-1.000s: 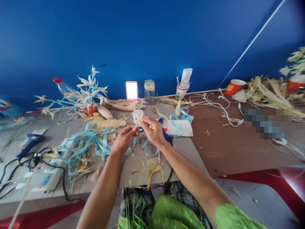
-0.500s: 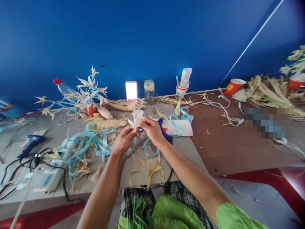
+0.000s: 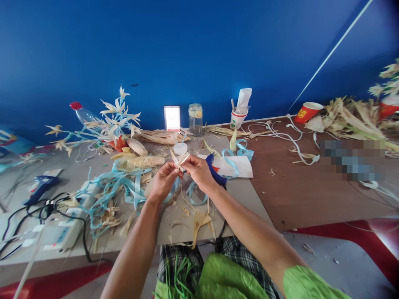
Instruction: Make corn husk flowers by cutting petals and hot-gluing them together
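Between my hands is a small pale flower of corn husk, its petals pointing up and outward. My left hand pinches the base of it with thumb and fingers. From the other side, my right hand grips a petal of the same flower, fingers closed. The fingers hide the lower part of the flower. Just behind it lies a round white disc. Beside my right hand is a blue glue gun, partly covered by the wrist. Light blue ribbon curls on the table below my hands.
On the left stand a husk-flower arrangement, tangled blue strips, another glue gun and a power strip with black cables. A glass jar, a white cup and a red cup line the wall. Husks are heaped right.
The fingers of my right hand have shifted slightly on the flower, and its petals have turned and now sit closer together. The white disc behind shows more fully.
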A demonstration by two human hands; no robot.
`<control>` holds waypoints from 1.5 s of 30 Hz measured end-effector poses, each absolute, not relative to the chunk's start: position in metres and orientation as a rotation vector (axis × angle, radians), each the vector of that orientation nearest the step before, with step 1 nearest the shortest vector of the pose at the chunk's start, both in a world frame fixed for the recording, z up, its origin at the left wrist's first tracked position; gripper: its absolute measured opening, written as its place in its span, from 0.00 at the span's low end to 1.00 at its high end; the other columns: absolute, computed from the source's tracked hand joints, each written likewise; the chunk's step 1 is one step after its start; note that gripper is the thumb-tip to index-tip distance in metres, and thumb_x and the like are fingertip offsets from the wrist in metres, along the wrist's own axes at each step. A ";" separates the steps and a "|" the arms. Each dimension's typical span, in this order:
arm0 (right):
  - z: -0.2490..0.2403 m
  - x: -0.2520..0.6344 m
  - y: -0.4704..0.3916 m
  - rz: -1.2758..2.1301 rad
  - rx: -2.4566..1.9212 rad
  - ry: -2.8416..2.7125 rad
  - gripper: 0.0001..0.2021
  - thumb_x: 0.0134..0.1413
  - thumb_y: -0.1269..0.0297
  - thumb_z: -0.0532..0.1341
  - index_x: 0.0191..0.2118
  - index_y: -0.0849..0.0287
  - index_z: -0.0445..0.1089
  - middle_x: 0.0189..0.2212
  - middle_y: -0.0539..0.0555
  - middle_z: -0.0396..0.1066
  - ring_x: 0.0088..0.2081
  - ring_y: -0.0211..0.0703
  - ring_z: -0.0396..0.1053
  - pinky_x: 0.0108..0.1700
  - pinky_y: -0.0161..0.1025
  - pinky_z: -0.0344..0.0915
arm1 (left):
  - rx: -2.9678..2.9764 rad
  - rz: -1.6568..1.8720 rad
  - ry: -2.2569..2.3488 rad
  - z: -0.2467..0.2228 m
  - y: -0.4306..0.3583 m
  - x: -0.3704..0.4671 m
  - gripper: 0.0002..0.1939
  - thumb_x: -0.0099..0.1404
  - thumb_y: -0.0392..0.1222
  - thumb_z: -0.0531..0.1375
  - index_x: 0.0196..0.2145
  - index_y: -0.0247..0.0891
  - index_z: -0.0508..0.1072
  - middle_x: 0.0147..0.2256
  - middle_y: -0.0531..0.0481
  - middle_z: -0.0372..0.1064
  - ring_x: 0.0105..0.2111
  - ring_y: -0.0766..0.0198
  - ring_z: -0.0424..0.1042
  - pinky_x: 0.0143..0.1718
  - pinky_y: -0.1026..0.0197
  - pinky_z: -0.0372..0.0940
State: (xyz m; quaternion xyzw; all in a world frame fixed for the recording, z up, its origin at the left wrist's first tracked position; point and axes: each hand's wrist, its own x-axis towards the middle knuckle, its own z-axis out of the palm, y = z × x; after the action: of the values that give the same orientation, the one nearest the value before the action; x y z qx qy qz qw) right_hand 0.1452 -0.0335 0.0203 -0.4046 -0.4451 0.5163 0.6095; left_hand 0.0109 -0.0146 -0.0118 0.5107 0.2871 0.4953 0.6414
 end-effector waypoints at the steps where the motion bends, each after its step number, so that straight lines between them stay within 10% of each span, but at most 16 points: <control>1: 0.019 0.146 -0.033 1.187 -0.952 -1.034 0.08 0.42 0.61 0.62 0.21 0.58 0.65 0.14 0.44 0.62 0.17 0.32 0.59 0.23 0.32 0.56 | 1.177 1.134 0.661 -0.012 -0.014 0.011 0.13 0.52 0.45 0.68 0.30 0.35 0.71 0.25 0.53 0.70 0.25 0.69 0.67 0.31 0.64 0.60; 15: 0.012 0.150 -0.036 0.607 -1.170 -1.365 0.05 0.50 0.67 0.61 0.27 0.59 0.75 0.37 0.55 0.66 0.36 0.38 0.67 0.34 0.33 0.64 | 1.301 1.208 0.786 -0.021 -0.009 0.008 0.09 0.55 0.45 0.66 0.28 0.36 0.75 0.24 0.52 0.71 0.26 0.68 0.68 0.35 0.63 0.62; 34: 0.018 0.157 -0.031 1.219 -0.918 -1.015 0.08 0.44 0.64 0.59 0.32 0.60 0.70 0.19 0.44 0.62 0.20 0.31 0.56 0.25 0.32 0.52 | 1.282 1.200 0.784 -0.022 -0.011 0.008 0.09 0.55 0.45 0.66 0.28 0.37 0.74 0.24 0.53 0.69 0.25 0.69 0.66 0.33 0.64 0.61; 45: 0.003 0.176 -0.017 0.536 -1.489 -1.545 0.09 0.53 0.69 0.56 0.38 0.60 0.72 0.32 0.54 0.73 0.34 0.39 0.68 0.41 0.36 0.63 | 1.263 1.357 0.891 -0.025 0.000 0.003 0.10 0.55 0.48 0.65 0.27 0.38 0.72 0.22 0.54 0.66 0.24 0.69 0.63 0.32 0.64 0.60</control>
State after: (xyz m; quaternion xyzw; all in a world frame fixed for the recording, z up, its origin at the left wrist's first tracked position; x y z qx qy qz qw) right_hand 0.1759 -0.0168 0.0027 -0.6017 -0.6245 0.2165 0.4485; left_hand 0.0030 -0.0002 -0.0253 0.5259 0.3710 0.5651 0.5162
